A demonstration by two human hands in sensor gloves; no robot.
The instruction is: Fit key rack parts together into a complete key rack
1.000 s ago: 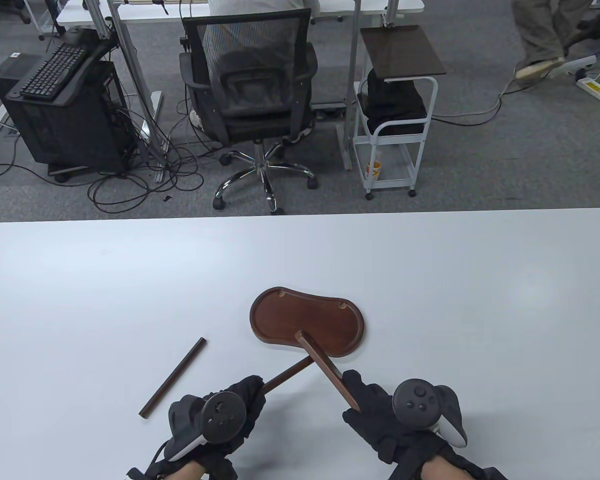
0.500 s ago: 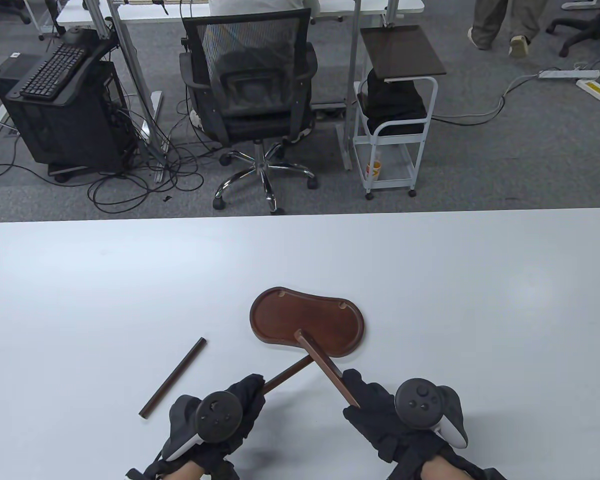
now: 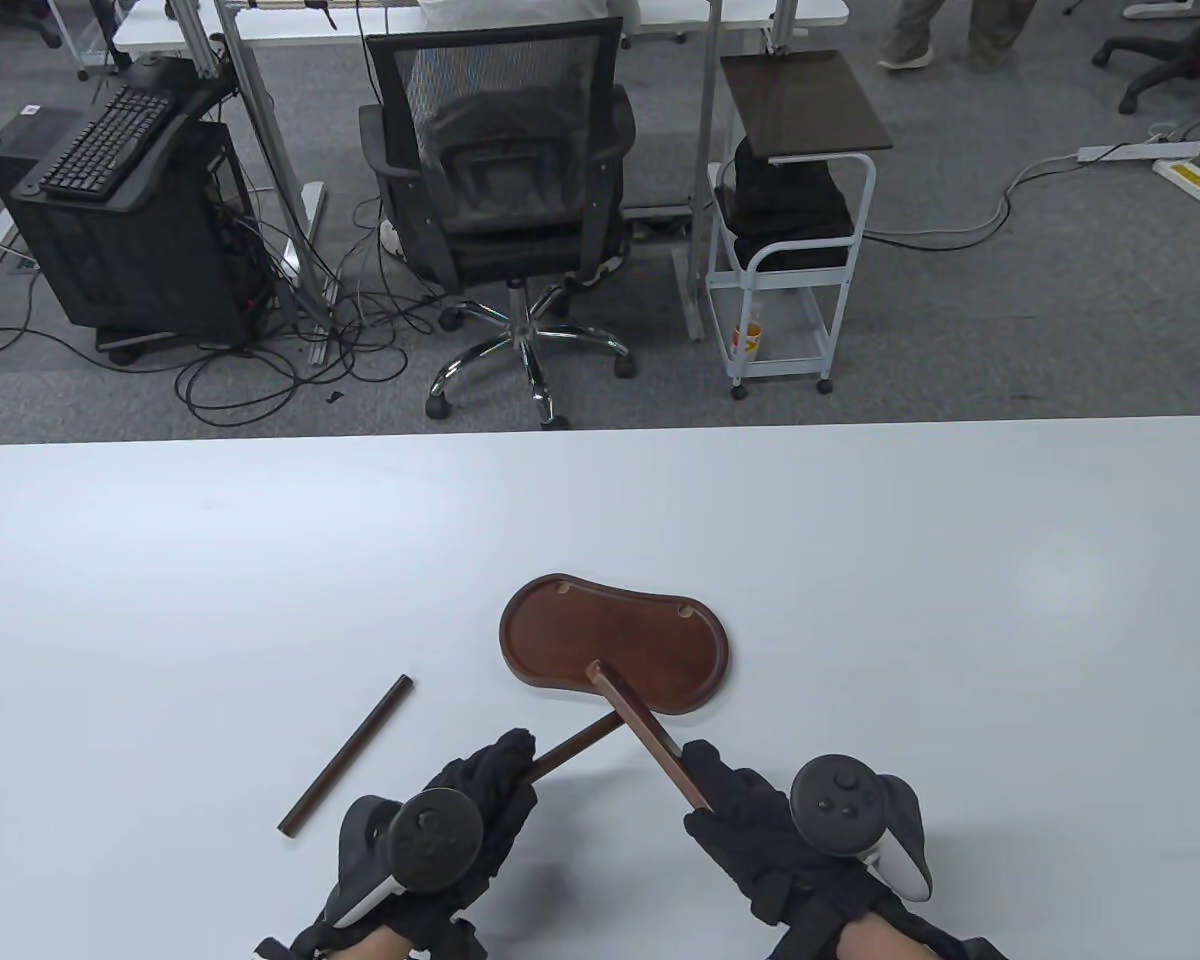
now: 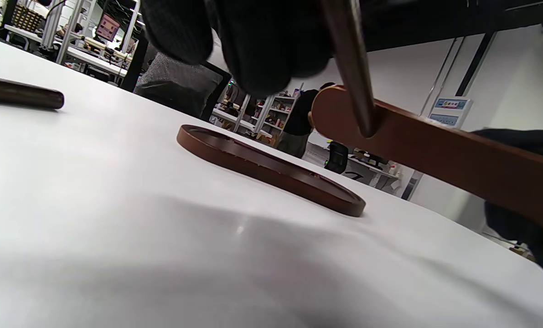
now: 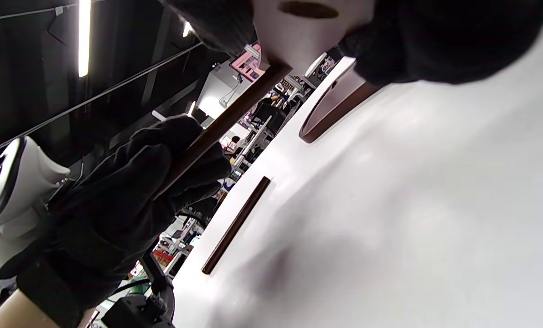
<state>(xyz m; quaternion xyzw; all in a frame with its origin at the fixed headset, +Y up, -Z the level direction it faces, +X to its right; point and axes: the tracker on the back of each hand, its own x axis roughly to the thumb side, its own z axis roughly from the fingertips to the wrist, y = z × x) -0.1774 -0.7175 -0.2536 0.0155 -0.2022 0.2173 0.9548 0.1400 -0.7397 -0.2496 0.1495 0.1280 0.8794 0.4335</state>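
Observation:
A dark wooden kidney-shaped base tray (image 3: 660, 640) lies flat on the white table (image 3: 860, 560); it also shows in the left wrist view (image 4: 271, 168). My right hand (image 3: 750, 830) grips a flat wooden crossbar (image 3: 648, 735) held above the table, shown in the left wrist view (image 4: 444, 150). My left hand (image 3: 480, 800) grips a thin wooden rod (image 3: 580, 745); its tip sits in a hole in the crossbar, seen in the left wrist view (image 4: 351, 68) and the right wrist view (image 5: 225, 120). A second rod (image 3: 345, 755) lies loose on the table to the left.
The table's far edge (image 3: 600, 428) borders an office floor with a mesh chair (image 3: 500, 180), a white cart (image 3: 790, 230) and a computer tower (image 3: 130, 220). The loose rod also shows in the right wrist view (image 5: 237, 225).
My left hand has shifted slightly up and to the right along the rod toward the crossbar. The right hand and crossbar have barely moved. A person in the background walked left.

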